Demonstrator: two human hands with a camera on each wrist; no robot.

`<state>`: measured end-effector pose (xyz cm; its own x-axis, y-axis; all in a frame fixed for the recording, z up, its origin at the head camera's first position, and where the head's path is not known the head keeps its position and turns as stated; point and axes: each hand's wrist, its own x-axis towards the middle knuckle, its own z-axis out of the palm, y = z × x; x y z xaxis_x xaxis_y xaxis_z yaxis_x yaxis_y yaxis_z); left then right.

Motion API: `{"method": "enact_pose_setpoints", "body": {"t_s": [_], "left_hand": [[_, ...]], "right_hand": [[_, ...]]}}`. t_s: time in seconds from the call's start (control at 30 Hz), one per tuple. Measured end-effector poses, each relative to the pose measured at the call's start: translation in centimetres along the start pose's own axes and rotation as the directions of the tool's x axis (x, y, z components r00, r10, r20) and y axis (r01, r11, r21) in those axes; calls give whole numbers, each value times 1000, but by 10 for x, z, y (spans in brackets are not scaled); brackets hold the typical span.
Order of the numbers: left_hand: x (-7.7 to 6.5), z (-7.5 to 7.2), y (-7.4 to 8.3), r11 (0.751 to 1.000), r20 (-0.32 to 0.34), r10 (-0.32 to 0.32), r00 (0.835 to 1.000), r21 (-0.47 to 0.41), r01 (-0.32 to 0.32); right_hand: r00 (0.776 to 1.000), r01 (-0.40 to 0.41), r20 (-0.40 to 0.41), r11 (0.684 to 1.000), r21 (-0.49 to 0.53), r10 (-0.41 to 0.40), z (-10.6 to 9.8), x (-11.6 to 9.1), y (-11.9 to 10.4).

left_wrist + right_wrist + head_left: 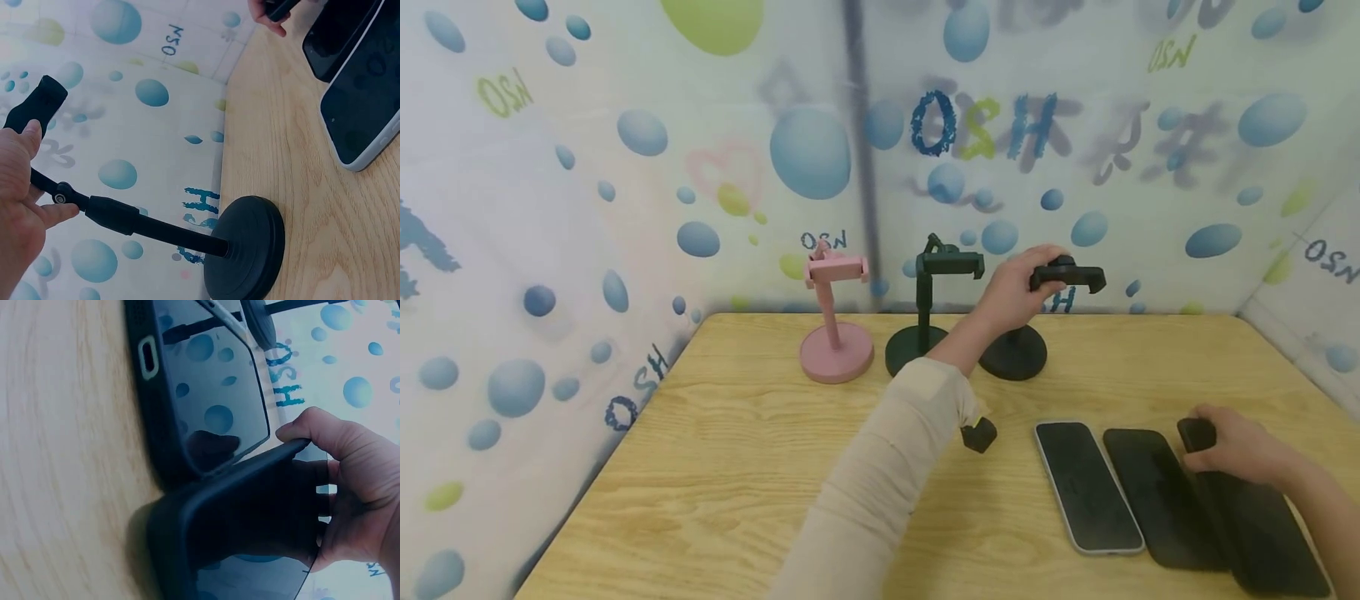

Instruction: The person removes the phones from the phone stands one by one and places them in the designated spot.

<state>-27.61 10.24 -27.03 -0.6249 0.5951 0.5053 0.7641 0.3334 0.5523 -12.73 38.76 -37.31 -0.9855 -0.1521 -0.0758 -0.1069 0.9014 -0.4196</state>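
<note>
My left hand [1017, 287] holds the black phone stand [1017, 357] by its top, near the holder [1070, 275]. In the left wrist view, the thumb lies on the black holder [39, 106] and a finger reaches along the joint; the round base [247, 250] sits on the table. With my right hand [1243, 450] I grip the upper end of the rightmost black phone [1270, 533]. From the right wrist, that phone [250, 512] looks tilted, its gripped end raised, close beside another dark phone [219, 394].
A pink phone stand [837, 354] and a dark green phone stand [923, 308] stand left of the black one. A phone with a light frame [1090, 487] and a black phone [1165, 500] lie on the wooden table [722, 467]. Behind it hangs a patterned curtain [737, 100].
</note>
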Motion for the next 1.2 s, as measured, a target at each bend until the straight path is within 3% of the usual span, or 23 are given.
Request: {"method": "enact_pose_setpoints", "body": {"t_s": [0.1,0.33,0.5,0.83,1.2], "left_hand": [[2,0,0,999,8,-45,999,-7,45],[4,0,0,997,9,-72,997,-23,72],[5,1,0,992,18,-100,995,-81,102],[6,5,-3,964,32,-159,987,-211,162],[6,4,-7,926,40,-201,979,-318,203]], "right_hand": [[1000,11,-8,1000,-18,-11,0,1,3],[1000,6,9,1000,-20,-6,0,3,9],[1000,6,21,1000,16,-7,3,5,11],[1000,-20,22,997,81,18,9,0,10],[1000,-18,-9,997,73,19,11,-1,5]]}}
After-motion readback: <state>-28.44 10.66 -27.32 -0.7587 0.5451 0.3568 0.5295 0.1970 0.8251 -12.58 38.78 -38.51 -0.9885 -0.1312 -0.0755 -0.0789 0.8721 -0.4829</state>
